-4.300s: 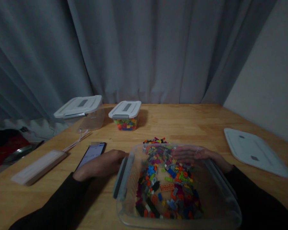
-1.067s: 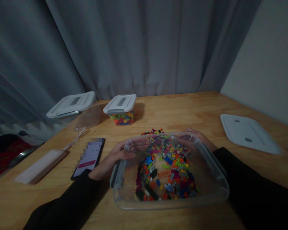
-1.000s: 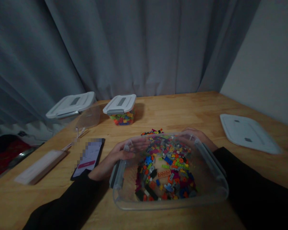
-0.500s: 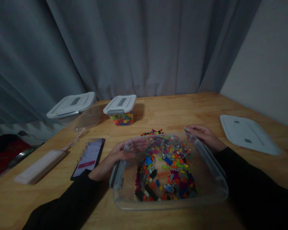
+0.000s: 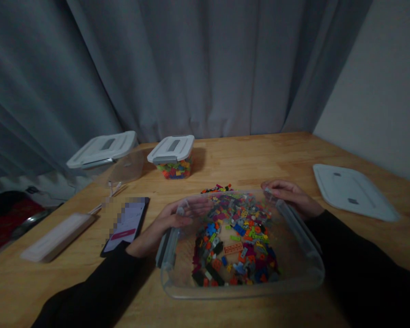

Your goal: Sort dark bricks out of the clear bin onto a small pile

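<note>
A clear plastic storage bin [image 5: 242, 291], without its lid, stands on the table in front of me. Loose colourful building bricks [image 5: 239, 230] cover much of its bottom. My left hand [image 5: 174, 215] holds the bin's far left corner, thumb at the rim and fingers stretched along the outside of the wall, seen through the plastic. At the far right corner, my right hand [image 5: 289, 193] has its fingers bent over the rim near the side clip. More bricks [image 5: 216, 188] peek out just beyond the far wall; how many lie there is hidden.
A small lidded bin [image 5: 171, 148] with bricks inside and a larger lidded bin [image 5: 104, 146] stand back left. A smartphone [image 5: 128, 225] and a pale oblong case [image 5: 58, 237] with a cable lie left. A white lid [image 5: 355, 191] rests at the right.
My right hand's fingers have shifted slightly at the bin's far right corner. The left hand, the bin and the bricks look the same.
</note>
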`<state>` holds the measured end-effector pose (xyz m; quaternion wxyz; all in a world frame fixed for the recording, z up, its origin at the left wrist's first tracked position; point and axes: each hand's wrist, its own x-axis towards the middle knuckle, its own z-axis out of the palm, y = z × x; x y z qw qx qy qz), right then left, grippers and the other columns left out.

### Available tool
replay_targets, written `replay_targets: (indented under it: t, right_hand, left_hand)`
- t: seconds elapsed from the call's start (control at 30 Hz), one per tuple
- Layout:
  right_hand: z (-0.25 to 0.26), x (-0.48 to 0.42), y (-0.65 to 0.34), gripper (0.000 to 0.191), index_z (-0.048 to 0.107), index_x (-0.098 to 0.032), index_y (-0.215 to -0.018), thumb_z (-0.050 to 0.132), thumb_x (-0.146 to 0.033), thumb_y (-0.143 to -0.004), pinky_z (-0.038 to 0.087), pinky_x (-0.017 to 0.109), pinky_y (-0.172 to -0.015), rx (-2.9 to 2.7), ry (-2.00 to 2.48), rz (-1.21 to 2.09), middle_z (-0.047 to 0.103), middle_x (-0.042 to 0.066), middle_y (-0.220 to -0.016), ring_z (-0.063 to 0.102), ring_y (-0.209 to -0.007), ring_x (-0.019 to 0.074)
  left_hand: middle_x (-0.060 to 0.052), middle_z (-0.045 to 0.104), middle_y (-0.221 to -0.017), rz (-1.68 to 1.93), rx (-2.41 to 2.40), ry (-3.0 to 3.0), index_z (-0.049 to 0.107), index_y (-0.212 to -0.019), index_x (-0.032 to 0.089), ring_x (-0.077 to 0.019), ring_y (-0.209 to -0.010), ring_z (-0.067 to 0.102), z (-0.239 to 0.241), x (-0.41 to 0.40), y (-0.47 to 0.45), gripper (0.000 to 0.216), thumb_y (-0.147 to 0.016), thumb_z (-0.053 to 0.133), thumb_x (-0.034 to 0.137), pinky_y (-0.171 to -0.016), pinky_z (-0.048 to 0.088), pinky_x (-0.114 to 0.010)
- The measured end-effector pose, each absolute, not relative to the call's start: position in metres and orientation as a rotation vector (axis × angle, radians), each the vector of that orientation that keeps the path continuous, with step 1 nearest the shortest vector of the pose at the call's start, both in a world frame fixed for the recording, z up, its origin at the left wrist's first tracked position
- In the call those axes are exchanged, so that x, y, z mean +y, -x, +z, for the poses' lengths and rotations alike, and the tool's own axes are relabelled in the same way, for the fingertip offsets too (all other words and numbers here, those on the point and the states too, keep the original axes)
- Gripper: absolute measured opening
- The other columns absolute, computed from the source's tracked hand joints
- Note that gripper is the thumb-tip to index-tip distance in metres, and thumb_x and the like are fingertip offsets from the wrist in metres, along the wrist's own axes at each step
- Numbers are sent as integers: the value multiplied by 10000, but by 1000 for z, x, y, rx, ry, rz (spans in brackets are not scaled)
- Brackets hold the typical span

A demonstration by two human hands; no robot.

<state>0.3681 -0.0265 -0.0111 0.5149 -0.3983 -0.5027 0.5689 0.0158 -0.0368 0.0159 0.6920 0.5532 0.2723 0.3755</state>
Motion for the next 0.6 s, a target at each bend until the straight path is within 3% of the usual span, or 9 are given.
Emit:
replay_targets:
  t: [0.4,0.6]
  right_hand:
    - [-10,-26,-370,219,768,-272,-833,834,-439,-707,487,240,-737,-1291,943,1332,681,-3,-923,595,-803,130]
    - [-18,-16,-368,319,753,-273,-1007,641,-533,-860,498,348,-908,-1357,1113,1083,699,41,-1052,619,-1000,211]
  left_hand:
    - [-133,566,-1463,756,596,-1325,594,-1364,155,-325,-1376,497,16,-37,-7,562,-802,588,145,-1215,255,-502]
    - [-159,544,-1477,745,560,-1321,558,-1400,146,-351,-1392,474,4,-30,-4,600,-801,594,160,-1220,228,-547]
